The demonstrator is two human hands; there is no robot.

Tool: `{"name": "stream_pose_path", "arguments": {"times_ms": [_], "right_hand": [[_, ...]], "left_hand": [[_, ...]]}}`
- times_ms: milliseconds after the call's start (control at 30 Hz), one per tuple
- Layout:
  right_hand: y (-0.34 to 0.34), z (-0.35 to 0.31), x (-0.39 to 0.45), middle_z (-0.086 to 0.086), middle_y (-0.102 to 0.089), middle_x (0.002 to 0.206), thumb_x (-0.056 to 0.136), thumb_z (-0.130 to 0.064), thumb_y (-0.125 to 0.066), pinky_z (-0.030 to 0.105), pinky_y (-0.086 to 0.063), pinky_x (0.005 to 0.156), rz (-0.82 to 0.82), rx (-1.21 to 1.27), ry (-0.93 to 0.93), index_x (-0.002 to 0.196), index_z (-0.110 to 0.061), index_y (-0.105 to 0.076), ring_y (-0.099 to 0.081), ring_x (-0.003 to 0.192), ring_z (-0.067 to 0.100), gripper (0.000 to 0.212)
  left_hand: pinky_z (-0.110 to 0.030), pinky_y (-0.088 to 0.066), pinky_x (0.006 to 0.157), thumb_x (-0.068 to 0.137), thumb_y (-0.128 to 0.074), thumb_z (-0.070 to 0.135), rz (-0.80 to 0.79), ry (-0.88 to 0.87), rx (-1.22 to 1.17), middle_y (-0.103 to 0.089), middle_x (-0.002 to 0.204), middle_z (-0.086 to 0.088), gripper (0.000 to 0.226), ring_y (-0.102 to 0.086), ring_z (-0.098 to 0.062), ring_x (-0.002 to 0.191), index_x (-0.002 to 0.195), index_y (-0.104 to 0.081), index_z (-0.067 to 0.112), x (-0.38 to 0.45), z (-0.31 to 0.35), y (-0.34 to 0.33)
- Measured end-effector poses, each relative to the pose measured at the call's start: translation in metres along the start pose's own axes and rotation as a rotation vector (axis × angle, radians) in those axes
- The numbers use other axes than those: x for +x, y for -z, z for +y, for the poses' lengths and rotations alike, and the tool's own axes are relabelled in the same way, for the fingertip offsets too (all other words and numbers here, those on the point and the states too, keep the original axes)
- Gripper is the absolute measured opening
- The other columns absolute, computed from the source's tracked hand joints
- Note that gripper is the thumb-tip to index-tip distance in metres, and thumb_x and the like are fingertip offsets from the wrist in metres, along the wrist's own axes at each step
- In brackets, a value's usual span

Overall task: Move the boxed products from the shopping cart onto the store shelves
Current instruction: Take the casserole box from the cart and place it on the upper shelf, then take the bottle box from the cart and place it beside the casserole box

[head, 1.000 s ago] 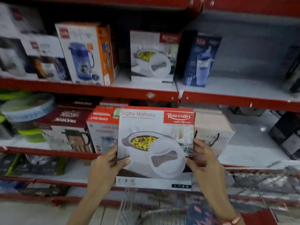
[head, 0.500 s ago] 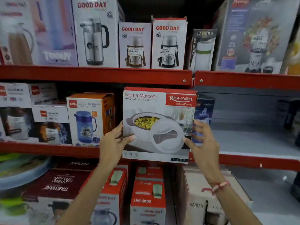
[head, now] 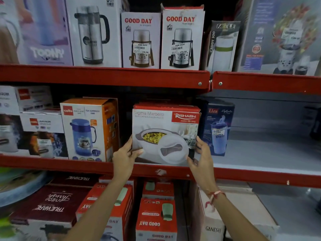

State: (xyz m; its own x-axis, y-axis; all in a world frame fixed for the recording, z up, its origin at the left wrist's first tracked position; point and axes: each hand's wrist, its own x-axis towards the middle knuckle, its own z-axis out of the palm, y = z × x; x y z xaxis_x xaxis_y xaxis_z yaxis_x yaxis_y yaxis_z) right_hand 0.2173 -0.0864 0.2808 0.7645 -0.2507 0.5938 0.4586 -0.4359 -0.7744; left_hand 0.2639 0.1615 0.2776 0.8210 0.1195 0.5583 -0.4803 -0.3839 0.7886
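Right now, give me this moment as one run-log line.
phase: placing | item: casserole box on middle shelf | left hand: on box | right hand: on box | neighbours: Cello box, Liza box

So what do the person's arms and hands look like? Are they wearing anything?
Both forearms are bare, with no sleeves showing, and there are no gloves. The left hand and its wrist have nothing on them that shows. The right hand has a red and white thread bracelet tied around its wrist, with loose ends hanging down. No rings or watch can be seen.
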Motion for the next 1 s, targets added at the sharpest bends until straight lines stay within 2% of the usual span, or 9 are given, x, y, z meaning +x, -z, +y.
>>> {"name": "stream_pose_path", "arguments": {"times_ms": [100,233,333,400,533,733,867,933,1000], "right_hand": [[0.000,-0.001,0.001,-0.009,-0.042,0.137,0.080,-0.002,-0.067,0.050,-0.046,0.104,-0.033,-0.019,0.001,0.137,-0.041,-0.030,-0.041,0.129,0.012,0.078],[0.003,-0.003,-0.009,-0.003,-0.046,0.133,0.081,0.003,-0.060,0.046,-0.050,0.101,-0.006,-0.044,-0.008,0.139,-0.030,-0.035,-0.048,0.119,0.007,0.071],[0.008,0.001,-0.033,-0.006,-0.046,0.126,0.084,0.000,-0.059,0.045,-0.051,0.098,0.031,-0.096,0.045,0.137,-0.028,-0.037,-0.049,0.117,0.009,0.063],[0.014,0.007,-0.057,-0.007,-0.047,0.124,0.085,0.000,-0.058,0.041,-0.050,0.099,0.038,-0.111,0.084,0.134,-0.025,-0.042,-0.049,0.118,0.010,0.057],[0.032,0.032,-0.118,0.000,-0.049,0.121,0.086,0.002,-0.055,0.039,-0.054,0.094,-0.015,-0.126,0.052,0.125,-0.020,-0.050,-0.054,0.112,0.011,0.045],[0.060,0.100,-0.239,0.009,-0.053,0.121,0.089,-0.002,-0.055,0.025,-0.051,0.086,-0.169,-0.297,-0.234,0.120,-0.010,-0.055,-0.056,0.101,0.015,0.033],[0.087,0.155,-0.340,0.005,-0.054,0.118,0.091,-0.005,-0.054,0.014,-0.039,0.059,-0.324,-0.429,-0.576,0.120,-0.009,-0.057,-0.051,0.060,0.004,0.030],[0.105,0.180,-0.382,0.009,-0.058,0.118,0.091,-0.004,-0.055,0.012,-0.041,0.059,-0.375,-0.488,-0.768,0.120,-0.005,-0.058,-0.059,0.068,0.019,0.030],[0.126,0.203,-0.417,0.014,-0.057,0.124,0.089,-0.004,-0.058,0.021,-0.052,0.077,-0.412,-0.501,-0.981,0.126,-0.005,-0.055,-0.062,0.093,0.029,0.037]], "left_hand": [[-0.019,-0.050,0.089,0.077,-0.067,0.034,-0.008,0.021,0.038,-0.058,0.113,0.016,0.073,-0.056,0.015,0.088,0.141,-0.036,0.019,-0.003,-0.001,-0.001],[-0.039,-0.049,0.088,0.085,-0.065,0.030,-0.109,0.070,0.174,-0.067,0.103,-0.001,0.073,-0.060,-0.020,0.099,0.145,-0.027,0.016,-0.006,-0.001,0.002],[-0.040,-0.037,0.107,0.090,-0.057,0.030,0.028,-0.005,0.296,-0.045,0.142,-0.009,0.058,-0.042,-0.025,0.130,0.141,-0.035,0.013,-0.033,0.004,-0.002],[-0.038,-0.035,0.109,0.093,-0.051,0.029,0.069,-0.084,0.272,-0.045,0.141,-0.007,0.045,-0.040,-0.021,0.131,0.135,-0.042,0.014,-0.059,0.006,-0.009],[-0.028,-0.038,0.104,0.094,-0.051,0.022,-0.075,-0.189,0.275,-0.056,0.128,-0.003,0.032,-0.049,-0.016,0.119,0.125,-0.053,0.013,-0.117,-0.003,-0.032],[-0.019,-0.033,0.098,0.093,-0.052,0.013,-0.343,-0.028,0.251,-0.061,0.122,-0.011,0.027,-0.050,-0.019,0.114,0.119,-0.058,0.009,-0.224,-0.035,-0.085],[-0.029,-0.041,0.103,0.093,-0.050,0.013,-0.526,0.046,0.296,-0.056,0.127,-0.008,0.028,-0.049,-0.020,0.118,0.121,-0.057,0.012,-0.312,-0.064,-0.118],[-0.026,-0.042,0.097,0.093,-0.050,0.014,-0.624,0.176,0.282,-0.057,0.125,-0.008,0.028,-0.054,-0.021,0.113,0.120,-0.058,0.012,-0.356,-0.077,-0.133],[-0.027,-0.046,0.088,0.093,-0.050,0.015,-0.801,0.365,0.256,-0.057,0.125,-0.009,0.030,-0.060,-0.023,0.106,0.123,-0.056,0.012,-0.397,-0.088,-0.147]]}}
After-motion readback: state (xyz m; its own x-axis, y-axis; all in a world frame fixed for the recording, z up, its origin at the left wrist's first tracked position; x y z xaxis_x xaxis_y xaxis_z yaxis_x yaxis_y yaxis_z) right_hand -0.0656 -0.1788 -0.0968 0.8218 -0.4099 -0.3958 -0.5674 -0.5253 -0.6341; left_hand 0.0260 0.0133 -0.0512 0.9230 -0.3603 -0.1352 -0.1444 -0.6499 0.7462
